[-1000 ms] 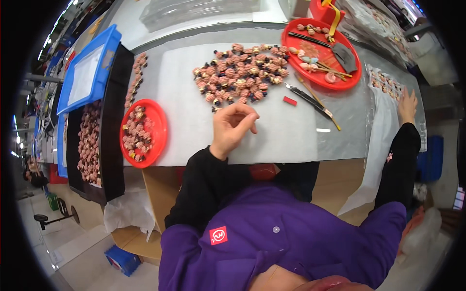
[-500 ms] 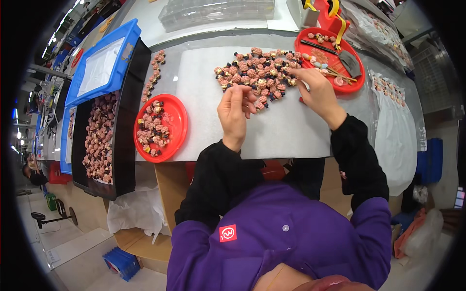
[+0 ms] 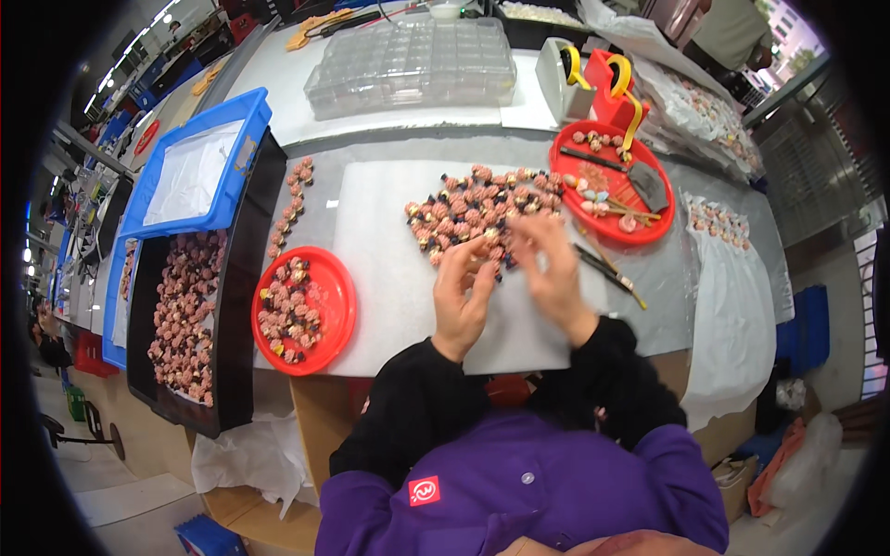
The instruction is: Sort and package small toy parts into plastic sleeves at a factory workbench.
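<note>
Because blur softens the fingertips, it is hard to tell whether the person's left grip (image 3: 461,306), its fingers bent toward the thumb, pinches a piece or nothing; the right grip (image 3: 556,283), fingers slightly spread, is smeared too, and its contents cannot be made out. Since the pieces look loose and crowded, a hasty sweep of either grip could scatter some over the sheet, and a rightward swing could knock the dark slender tools (image 3: 607,267) near the right wrist. The pile of small pink, cream and dark pieces (image 3: 464,215) lies in the middle of the frame, just above both grips, its lower edge partly hidden by the fingers. It rests on a white sheet (image 3: 380,269) spread over the grey bench (image 3: 663,292). Farther out, a red plate (image 3: 341,315) of similar pieces sits left of centre, beside a black crate (image 3: 236,306) of more, while another red plate (image 3: 558,167) stands right of the pile, toward the upper right.
</note>
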Motion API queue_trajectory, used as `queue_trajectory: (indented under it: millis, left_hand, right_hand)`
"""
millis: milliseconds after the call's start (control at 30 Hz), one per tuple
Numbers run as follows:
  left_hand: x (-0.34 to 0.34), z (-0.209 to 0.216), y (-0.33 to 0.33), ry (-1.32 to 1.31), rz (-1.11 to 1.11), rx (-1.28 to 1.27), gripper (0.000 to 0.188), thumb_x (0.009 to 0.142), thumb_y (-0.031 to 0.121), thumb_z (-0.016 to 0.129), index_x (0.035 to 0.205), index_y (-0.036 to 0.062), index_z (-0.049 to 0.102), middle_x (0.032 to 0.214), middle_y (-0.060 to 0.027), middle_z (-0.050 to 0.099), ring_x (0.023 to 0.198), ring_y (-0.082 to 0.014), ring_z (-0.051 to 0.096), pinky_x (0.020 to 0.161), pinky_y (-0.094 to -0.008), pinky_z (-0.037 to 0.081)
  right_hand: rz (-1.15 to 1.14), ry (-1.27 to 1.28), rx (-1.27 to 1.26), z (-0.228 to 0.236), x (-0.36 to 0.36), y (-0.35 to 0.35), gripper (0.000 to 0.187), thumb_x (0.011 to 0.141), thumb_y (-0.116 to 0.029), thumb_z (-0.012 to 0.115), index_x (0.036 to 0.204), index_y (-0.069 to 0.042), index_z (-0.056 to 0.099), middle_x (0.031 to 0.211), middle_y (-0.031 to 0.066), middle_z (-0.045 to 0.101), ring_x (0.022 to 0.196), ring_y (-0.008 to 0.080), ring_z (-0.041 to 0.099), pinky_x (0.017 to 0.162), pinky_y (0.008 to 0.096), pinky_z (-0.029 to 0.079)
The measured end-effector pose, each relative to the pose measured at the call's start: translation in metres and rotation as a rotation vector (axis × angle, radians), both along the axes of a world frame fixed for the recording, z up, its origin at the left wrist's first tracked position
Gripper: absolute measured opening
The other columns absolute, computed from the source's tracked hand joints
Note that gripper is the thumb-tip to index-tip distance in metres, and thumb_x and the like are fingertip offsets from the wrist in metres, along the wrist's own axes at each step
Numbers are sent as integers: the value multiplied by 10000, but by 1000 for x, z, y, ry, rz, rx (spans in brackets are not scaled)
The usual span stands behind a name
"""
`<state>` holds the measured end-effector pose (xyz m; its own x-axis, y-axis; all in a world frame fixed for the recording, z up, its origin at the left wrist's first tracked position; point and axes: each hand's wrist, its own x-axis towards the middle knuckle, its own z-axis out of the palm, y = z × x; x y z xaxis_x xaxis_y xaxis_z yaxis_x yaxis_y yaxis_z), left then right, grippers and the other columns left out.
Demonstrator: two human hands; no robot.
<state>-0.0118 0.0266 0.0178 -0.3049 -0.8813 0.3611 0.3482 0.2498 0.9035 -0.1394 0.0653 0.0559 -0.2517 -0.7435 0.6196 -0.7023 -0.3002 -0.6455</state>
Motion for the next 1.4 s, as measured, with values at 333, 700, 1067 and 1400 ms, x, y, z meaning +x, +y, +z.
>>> queue_trajectory:
  millis: [333,700,1067,1400]
  left_hand:
    - [3,1,-6,-118,-154,-128,274,861,37,522,1128,-13,557,1030,-92,505,864,-137,524,703,-233,446]
    - [2,-2,-9,-5,-267,111,299,796,10,622,1091,5,569,924,-30,565,829,-90,522,745,-216,433]
    - [6,2,-12,206,-357,200,234,825,-4,588,1044,-8,505,1048,-76,517,872,-135,551,724,-258,473]
    - [3,3,-10,142,-248,281,208,857,10,553,1063,-13,572,974,-54,566,788,-104,552,714,-237,470]
  right_hand:
    - [209,-810,-74,-38,26,11,188,881,-176,569,946,-25,477,837,32,576,685,70,521,582,204,441]
    - [385,-1044,-113,-34,17,11,181,855,-143,601,935,-15,500,886,49,576,744,92,550,610,218,454]
    - [409,-849,41,-37,19,15,235,860,-38,562,1090,5,574,890,67,591,732,115,576,645,224,488]
    - [383,-979,136,-34,16,13,229,866,-42,553,1083,29,570,897,85,623,745,128,595,651,235,497]
